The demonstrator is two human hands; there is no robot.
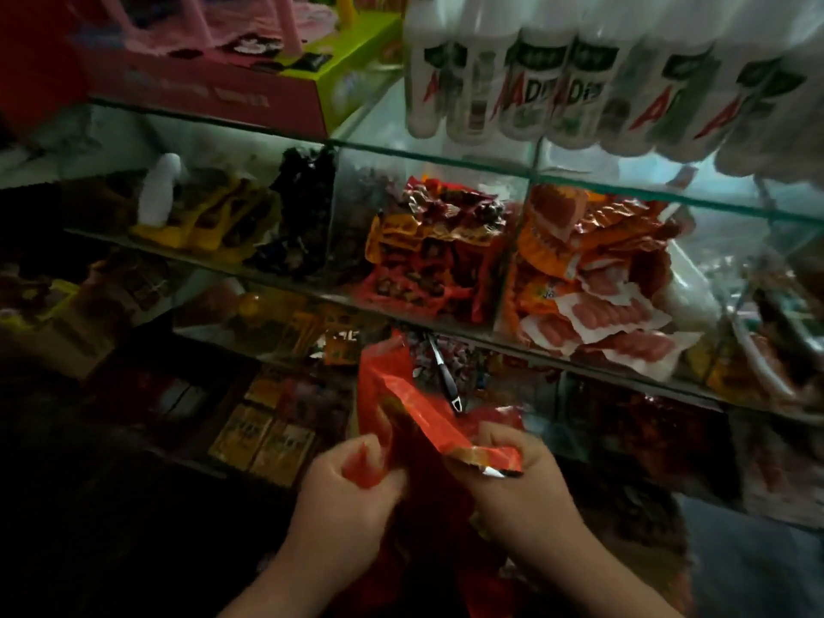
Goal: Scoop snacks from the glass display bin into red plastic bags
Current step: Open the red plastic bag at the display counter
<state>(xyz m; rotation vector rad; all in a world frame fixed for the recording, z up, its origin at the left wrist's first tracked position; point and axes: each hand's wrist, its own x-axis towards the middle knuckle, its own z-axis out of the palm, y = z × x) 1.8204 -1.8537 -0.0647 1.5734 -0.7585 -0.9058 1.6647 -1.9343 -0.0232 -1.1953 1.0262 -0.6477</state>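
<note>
A red plastic bag (392, 408) is held up in front of the glass display case, low in the centre of the head view. My left hand (348, 488) pinches one side of the bag's crumpled top. My right hand (517, 479) grips the other side, together with an orange-red snack packet (486, 457) lying across its fingers. Behind the bag, a scoop with a black and white handle (443, 372) rests in a glass bin of small wrapped snacks (463, 363). The lower part of the bag hangs in shadow between my wrists.
Above that bin, glass compartments hold red-and-yellow packets (428, 260) and orange-white sausage packets (597, 287). Yellow packets and a white bottle (160, 189) sit to the left. White bottles with red letters (579, 73) hang at the top right. A pink box (200, 87) stands on the glass top.
</note>
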